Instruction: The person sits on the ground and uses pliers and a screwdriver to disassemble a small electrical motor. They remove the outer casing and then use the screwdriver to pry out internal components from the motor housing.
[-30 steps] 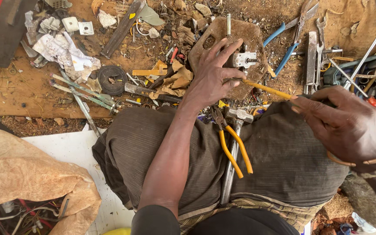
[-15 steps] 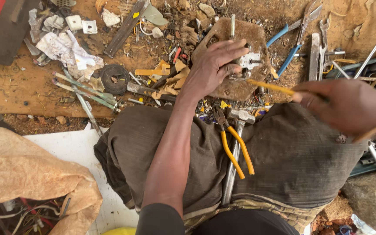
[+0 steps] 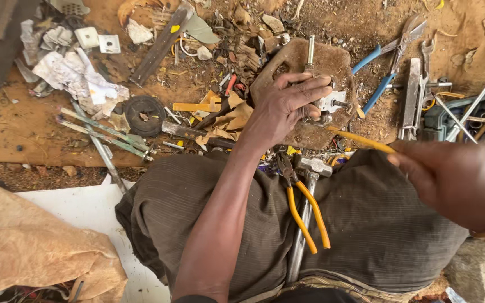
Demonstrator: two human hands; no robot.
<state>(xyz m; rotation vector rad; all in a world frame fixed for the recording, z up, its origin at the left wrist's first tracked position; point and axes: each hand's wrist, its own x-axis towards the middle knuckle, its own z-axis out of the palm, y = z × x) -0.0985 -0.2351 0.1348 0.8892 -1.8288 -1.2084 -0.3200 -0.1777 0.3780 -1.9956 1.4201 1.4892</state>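
Observation:
My left hand [image 3: 284, 106] presses down on a small grey metal part [image 3: 331, 102] that lies on a brown flat block [image 3: 332, 64] on the ground. A thin yellow rod [image 3: 360, 140], held in my right hand [image 3: 458, 182], points at that part. Yellow-handled pliers [image 3: 304, 207] and a hammer [image 3: 307, 168] lie in my lap, between my legs, on dark striped trousers [image 3: 377, 224].
Blue-handled snips [image 3: 385, 59], wrenches [image 3: 416, 95] and metal rods [image 3: 478, 98] lie to the right on the dirt. A black round disc [image 3: 144, 115], crumpled paper [image 3: 77, 73], metal strips and scraps litter the left. A tan sack [image 3: 29, 241] and white sheet [image 3: 79, 207] sit at lower left.
My right hand has pulled back toward the right and lower with the yellow rod. My left hand stays on the part on the block.

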